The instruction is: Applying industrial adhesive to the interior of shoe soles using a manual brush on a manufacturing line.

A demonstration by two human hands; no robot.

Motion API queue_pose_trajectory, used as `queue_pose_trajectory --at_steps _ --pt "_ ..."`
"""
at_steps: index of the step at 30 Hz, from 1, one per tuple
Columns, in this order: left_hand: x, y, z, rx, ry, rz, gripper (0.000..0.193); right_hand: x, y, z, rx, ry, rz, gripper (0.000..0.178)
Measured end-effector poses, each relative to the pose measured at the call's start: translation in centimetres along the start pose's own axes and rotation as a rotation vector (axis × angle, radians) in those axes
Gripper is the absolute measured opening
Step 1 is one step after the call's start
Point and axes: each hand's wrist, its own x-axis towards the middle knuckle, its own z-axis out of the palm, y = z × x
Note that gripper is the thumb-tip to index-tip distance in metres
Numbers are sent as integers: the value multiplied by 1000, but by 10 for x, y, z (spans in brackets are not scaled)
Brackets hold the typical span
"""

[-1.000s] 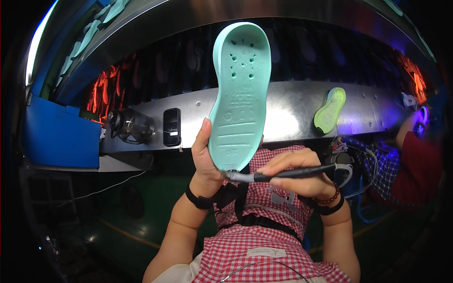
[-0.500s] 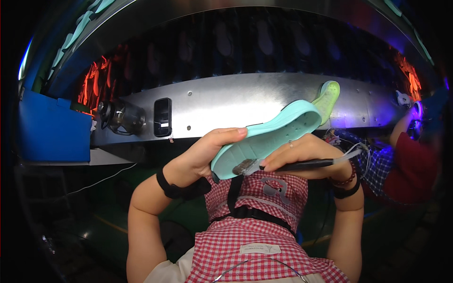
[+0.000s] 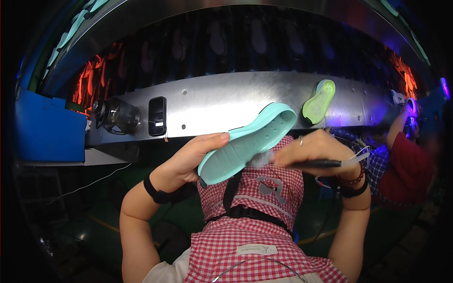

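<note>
My left hand (image 3: 192,154) grips a turquoise shoe sole (image 3: 245,137) by its near left end, thumb along the upper rim. The sole is tilted, its hollow inner face toward me, with small round holes at the far end. In my right hand (image 3: 314,148) is a brush (image 3: 326,163) with a black handle and a clear tube at its back end. Its pale bristles, blurred, are beside the lower edge of the sole; whether they touch it I cannot tell. A yellow-green sole (image 3: 320,103) lies on the metal ledge (image 3: 212,101) beyond my right hand.
On the ledge's left stand a dark clear jug (image 3: 121,117) and a black phone (image 3: 157,116). Behind it runs a dark row of sole shapes, with glowing orange areas at both ends. A blue box (image 3: 52,127) is at left. Another person in a red sleeve (image 3: 411,172) works at right.
The brush has moved from inside the sole's near end out to its lower edge. My right hand has drawn away from the sole. The held sole shifted slightly left, uncovering the yellow-green one.
</note>
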Motion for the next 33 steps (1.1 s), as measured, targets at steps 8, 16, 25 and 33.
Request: queue_pose_trajectory --at_steps 8,16,25,33 --pt "-1 2 -3 12 107 129 47 -4 15 7 206 109 171 23" --pt "18 -11 14 177 105 324 46 36 17 43 711 535 395 14" --pt "34 -21 1 291 162 353 42 54 20 41 565 554 450 13" --pt "37 -21 -1 251 227 385 46 50 32 34 507 632 435 12"
